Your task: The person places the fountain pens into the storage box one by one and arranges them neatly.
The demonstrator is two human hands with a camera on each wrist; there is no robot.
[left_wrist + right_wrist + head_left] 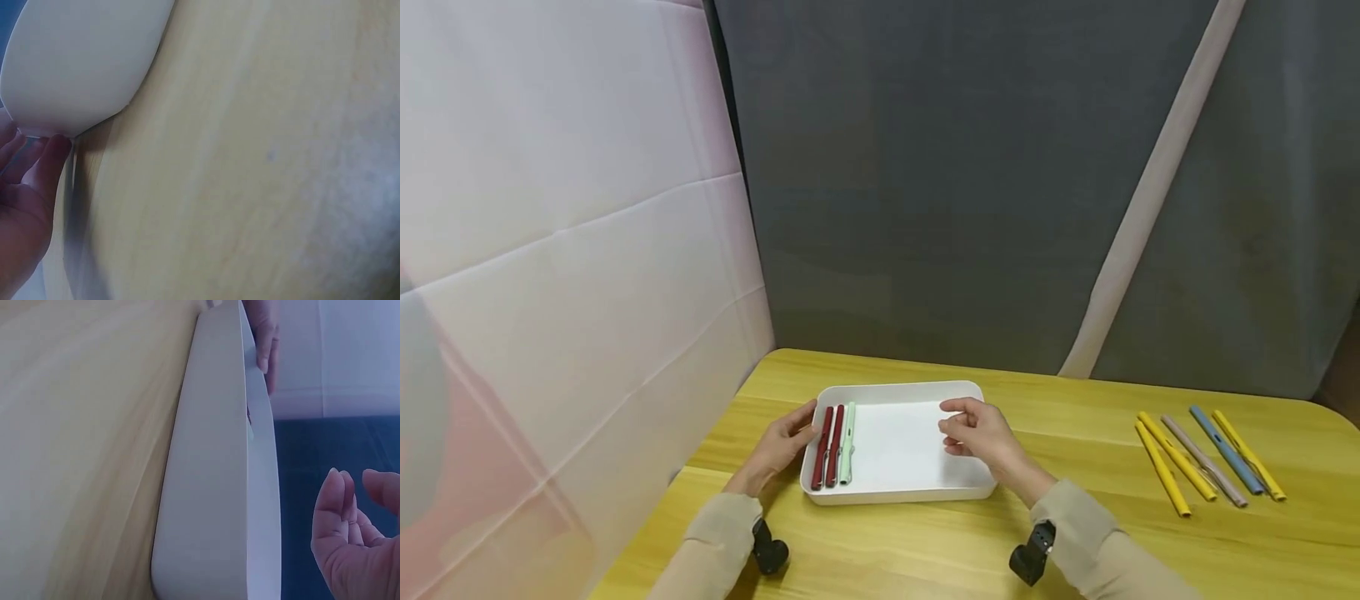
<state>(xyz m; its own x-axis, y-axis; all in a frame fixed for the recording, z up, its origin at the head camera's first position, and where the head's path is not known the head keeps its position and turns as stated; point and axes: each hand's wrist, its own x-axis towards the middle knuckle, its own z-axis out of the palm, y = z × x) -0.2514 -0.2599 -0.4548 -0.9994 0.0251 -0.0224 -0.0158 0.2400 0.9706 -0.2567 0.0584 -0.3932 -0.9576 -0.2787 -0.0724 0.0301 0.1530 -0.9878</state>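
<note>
A white rectangular tray (898,496) lies on the table in the head view. Along its left side, two dark red pens (822,448) (835,446) and a mint green pen (847,444) lie side by side, clips attached. My left hand (784,446) touches the tray's left end; the left wrist view shows its thumb and fingertips against the tray's outer wall (81,69). Over the tray's right part hovers my right hand (981,433), loosely curled with nothing in it. The right wrist view shows a gap between that thumb and the fingers (334,506).
Right of the tray, several pens lie loosely on the wooden table (925,550): yellow pens (1162,468), a greyish-pink pen (1204,461) and a blue pen (1227,450). A dark cloth (925,183) hangs behind the table, and a pale cloth (587,208) hangs at left.
</note>
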